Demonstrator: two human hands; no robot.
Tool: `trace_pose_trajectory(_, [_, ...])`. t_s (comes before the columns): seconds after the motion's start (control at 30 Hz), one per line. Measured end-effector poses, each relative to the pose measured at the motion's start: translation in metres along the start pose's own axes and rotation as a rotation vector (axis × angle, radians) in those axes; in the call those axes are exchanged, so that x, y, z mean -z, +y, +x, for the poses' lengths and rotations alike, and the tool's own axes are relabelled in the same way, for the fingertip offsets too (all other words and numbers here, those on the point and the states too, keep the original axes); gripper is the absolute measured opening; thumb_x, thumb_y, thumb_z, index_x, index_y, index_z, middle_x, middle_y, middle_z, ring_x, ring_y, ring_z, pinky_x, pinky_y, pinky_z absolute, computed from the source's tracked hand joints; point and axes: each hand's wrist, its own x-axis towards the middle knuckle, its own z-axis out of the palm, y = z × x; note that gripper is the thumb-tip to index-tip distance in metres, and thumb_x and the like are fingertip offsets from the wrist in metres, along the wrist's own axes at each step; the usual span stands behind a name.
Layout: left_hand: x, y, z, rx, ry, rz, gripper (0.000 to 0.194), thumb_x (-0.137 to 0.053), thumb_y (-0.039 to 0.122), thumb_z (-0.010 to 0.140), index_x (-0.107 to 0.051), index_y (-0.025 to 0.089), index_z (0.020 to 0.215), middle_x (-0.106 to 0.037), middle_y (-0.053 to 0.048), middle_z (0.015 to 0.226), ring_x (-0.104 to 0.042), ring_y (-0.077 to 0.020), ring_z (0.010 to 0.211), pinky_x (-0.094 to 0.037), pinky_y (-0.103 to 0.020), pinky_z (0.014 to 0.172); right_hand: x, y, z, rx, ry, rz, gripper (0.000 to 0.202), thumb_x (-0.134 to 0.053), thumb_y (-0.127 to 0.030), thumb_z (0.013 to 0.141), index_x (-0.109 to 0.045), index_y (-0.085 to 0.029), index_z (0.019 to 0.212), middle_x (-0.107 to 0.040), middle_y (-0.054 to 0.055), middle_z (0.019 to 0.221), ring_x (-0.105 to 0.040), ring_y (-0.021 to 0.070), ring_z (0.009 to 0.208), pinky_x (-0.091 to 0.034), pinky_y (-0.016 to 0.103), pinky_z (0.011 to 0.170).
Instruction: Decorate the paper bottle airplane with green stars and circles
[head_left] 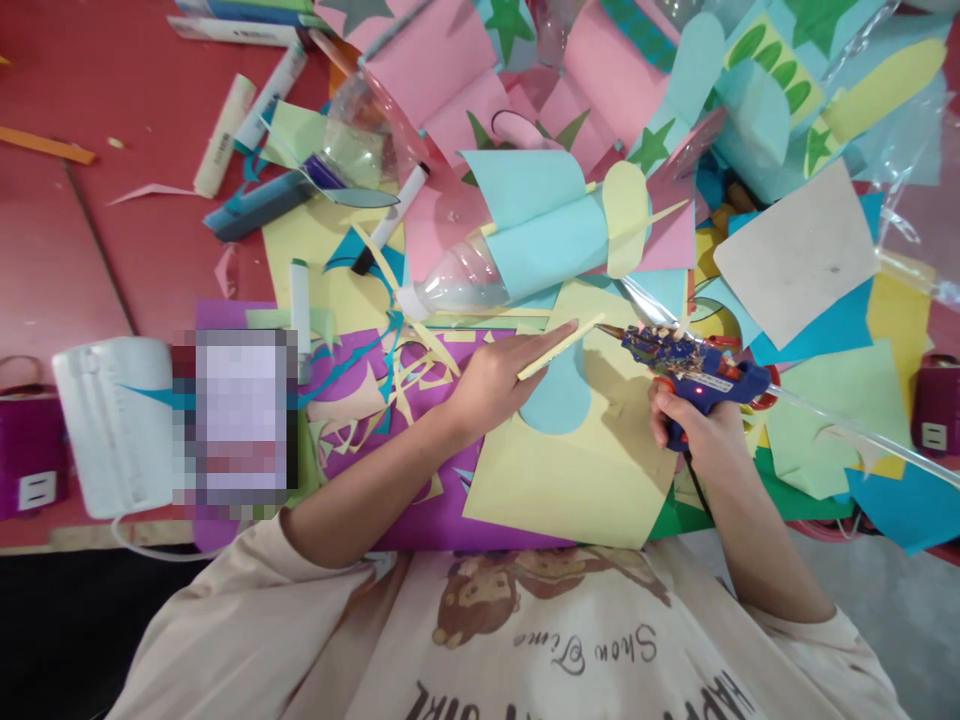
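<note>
My right hand (694, 425) is wrapped round the grip of a blue hot glue gun (694, 375) with a small red light on its side. A clear glue stick (862, 430) runs out of its back end. The gun's nozzle points left and is at the far end of a narrow yellow paper strip (561, 347). My left hand (502, 385) grips this strip, fingers stretched along it. Below the strip lie a light blue rounded paper piece (556, 395) and a yellow paper sheet (577, 480). Beyond my hands a plastic bottle (465, 275) wrapped in light blue paper lies on its side.
Pink and blue paper-covered bottles (442, 70) crowd the far side. Markers (225, 135) lie at the left, near a white box-like device (116, 425) and a blurred phone (241, 415). Paper scraps (367, 395) are scattered left of my hands. A grey-white card (795, 250) lies at the right.
</note>
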Motion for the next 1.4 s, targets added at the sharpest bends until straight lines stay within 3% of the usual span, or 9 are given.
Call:
trace_pose_trajectory(0.37, [-0.001, 0.0, -0.001, 0.007, 0.001, -0.008, 0.044, -0.04, 0.017, 0.094, -0.057, 0.018, 0.134, -0.074, -0.007, 0.11, -0.068, -0.0133, 0.083, -0.051, -0.02, 0.071, 0.005, 0.008, 0.001, 0.01, 0.021, 0.04, 0.022, -0.069, -0.031, 0.074, -0.052, -0.019, 0.065, -0.056, -0.003, 0.049, -0.048, 0.0095, 0.039, -0.036, 0.023, 0.042])
trace_pose_trajectory(0.57, [-0.002, -0.001, -0.001, -0.039, 0.028, -0.003, 0.044, -0.041, 0.015, 0.093, -0.057, 0.017, 0.134, -0.075, -0.007, 0.1, -0.066, -0.0118, 0.073, -0.05, -0.019, 0.066, 0.003, 0.005, 0.001, 0.008, 0.015, 0.06, 0.02, -0.067, -0.029, 0.074, -0.053, -0.019, 0.065, -0.055, -0.003, 0.047, -0.048, 0.0097, 0.038, -0.036, 0.024, 0.041])
trace_pose_trajectory(1.0, [-0.001, -0.001, -0.001, -0.006, 0.005, -0.006, 0.044, -0.041, 0.018, 0.094, -0.056, 0.02, 0.135, -0.073, -0.007, 0.111, -0.067, -0.0135, 0.079, -0.052, -0.021, 0.07, 0.004, 0.006, 0.002, 0.015, 0.018, 0.07, 0.02, -0.067, -0.029, 0.075, -0.054, -0.019, 0.065, -0.055, -0.003, 0.047, -0.048, 0.0101, 0.038, -0.036, 0.024, 0.042])
trace_pose_trajectory(1.2, [0.001, 0.001, -0.001, -0.003, 0.015, -0.047, 0.044, -0.042, 0.017, 0.093, -0.057, 0.021, 0.134, -0.075, -0.006, 0.101, -0.066, -0.012, 0.075, -0.05, -0.019, 0.067, 0.002, 0.006, 0.002, 0.026, 0.056, 0.077, 0.022, -0.07, -0.03, 0.074, -0.054, -0.018, 0.066, -0.056, -0.003, 0.048, -0.048, 0.0098, 0.038, -0.037, 0.023, 0.04])
trace_pose_trajectory(1.33, [0.003, 0.005, 0.0, 0.017, 0.016, -0.185, 0.037, -0.043, 0.025, 0.095, -0.065, 0.019, 0.124, -0.074, -0.006, 0.092, -0.064, -0.0122, 0.074, -0.05, -0.02, 0.068, 0.001, -0.001, 0.001, 0.06, 0.045, 0.07, 0.022, -0.07, -0.037, 0.075, -0.061, -0.017, 0.076, -0.058, -0.002, 0.049, -0.049, 0.0105, 0.037, -0.037, 0.024, 0.038])
trace_pose_trajectory(1.4, [0.004, 0.007, 0.0, 0.101, 0.031, -0.306, 0.033, -0.046, 0.033, 0.095, -0.07, 0.016, 0.111, -0.073, -0.006, 0.088, -0.062, -0.0121, 0.071, -0.05, -0.021, 0.067, 0.005, -0.008, 0.001, 0.085, 0.08, 0.131, 0.022, -0.068, -0.037, 0.073, -0.062, -0.019, 0.082, -0.062, -0.001, 0.056, -0.048, 0.0105, 0.036, -0.035, 0.024, 0.035])
